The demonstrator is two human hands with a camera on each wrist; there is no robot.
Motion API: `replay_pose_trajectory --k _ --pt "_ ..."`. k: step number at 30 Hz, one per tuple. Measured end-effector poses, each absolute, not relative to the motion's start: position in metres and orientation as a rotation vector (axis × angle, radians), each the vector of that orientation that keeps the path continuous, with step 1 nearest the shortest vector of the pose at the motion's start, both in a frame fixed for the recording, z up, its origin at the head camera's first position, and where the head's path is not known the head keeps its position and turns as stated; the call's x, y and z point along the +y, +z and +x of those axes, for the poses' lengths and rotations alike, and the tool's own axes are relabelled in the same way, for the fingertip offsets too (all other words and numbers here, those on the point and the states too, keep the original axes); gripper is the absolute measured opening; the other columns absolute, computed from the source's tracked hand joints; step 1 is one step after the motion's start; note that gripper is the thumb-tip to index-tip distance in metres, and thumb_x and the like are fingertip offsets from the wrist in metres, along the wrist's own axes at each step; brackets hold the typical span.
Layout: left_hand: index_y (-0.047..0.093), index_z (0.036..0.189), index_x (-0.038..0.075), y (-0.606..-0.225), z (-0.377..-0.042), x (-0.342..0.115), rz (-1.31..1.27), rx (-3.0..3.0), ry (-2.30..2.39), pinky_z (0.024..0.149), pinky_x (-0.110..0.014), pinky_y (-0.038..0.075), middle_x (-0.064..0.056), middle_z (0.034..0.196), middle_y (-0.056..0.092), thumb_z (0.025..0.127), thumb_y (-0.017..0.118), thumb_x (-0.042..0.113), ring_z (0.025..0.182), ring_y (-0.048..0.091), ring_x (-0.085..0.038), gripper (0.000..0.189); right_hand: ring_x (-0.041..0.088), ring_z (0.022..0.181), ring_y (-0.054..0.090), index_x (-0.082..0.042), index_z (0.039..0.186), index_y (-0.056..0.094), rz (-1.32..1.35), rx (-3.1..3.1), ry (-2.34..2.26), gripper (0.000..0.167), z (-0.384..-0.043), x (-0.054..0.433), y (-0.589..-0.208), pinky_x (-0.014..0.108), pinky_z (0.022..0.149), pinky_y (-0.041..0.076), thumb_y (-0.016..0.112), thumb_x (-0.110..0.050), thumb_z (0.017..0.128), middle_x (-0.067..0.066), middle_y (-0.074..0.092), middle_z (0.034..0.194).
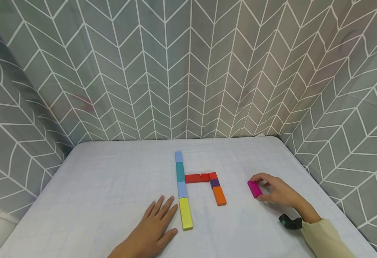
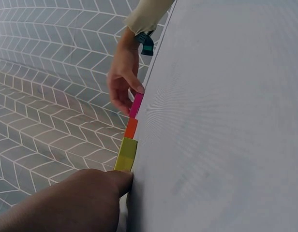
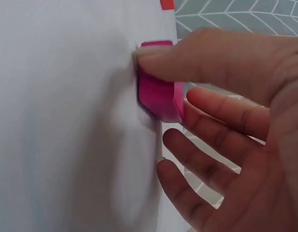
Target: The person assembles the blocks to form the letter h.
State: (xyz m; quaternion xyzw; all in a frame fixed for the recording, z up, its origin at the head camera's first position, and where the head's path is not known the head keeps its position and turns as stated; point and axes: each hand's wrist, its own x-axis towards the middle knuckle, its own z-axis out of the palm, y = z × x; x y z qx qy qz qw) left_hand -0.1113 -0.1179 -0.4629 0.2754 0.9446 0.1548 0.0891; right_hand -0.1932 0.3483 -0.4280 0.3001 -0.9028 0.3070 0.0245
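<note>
My right hand (image 1: 277,191) pinches a magenta block (image 1: 254,189) between thumb and fingers, low at the white tabletop. The right wrist view shows the thumb lying along one end of this magenta block (image 3: 161,94). Flat on the table, my left hand (image 1: 156,225) rests with fingers spread, just left of a yellow block (image 1: 185,214). That yellow block ends a column of light blue (image 1: 182,189), teal (image 1: 180,172) and another light blue block (image 1: 178,156). From the column a red block (image 1: 193,178) and a shorter red one (image 1: 205,177) run right, then red, purple (image 1: 215,183) and orange (image 1: 219,196) pieces turn toward me.
A white cloth covers the table (image 1: 111,172). Grey curtains (image 1: 182,71) with white zigzag lines stand behind it and at both sides. A dark strap (image 1: 290,222) sits at my right wrist, beside the pale sleeve (image 1: 325,238).
</note>
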Motion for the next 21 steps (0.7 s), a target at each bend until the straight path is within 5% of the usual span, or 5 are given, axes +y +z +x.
replay_pose_trajectory --k 21 --pt "0.036 0.164 0.017 -0.464 -0.112 -0.119 0.824 2.810 0.480 0.123 -0.061 0.006 -0.002 0.173 0.017 0.104 0.038 0.067 0.158 0.005 -0.032 0.078 0.022 0.108 0.062 -0.013 0.121 0.066 0.976 -2.657 1.118 0.050 -0.183 0.310 -0.423 0.042 0.082 0.061 0.093 -0.010 0.079 0.002 0.067 0.122"
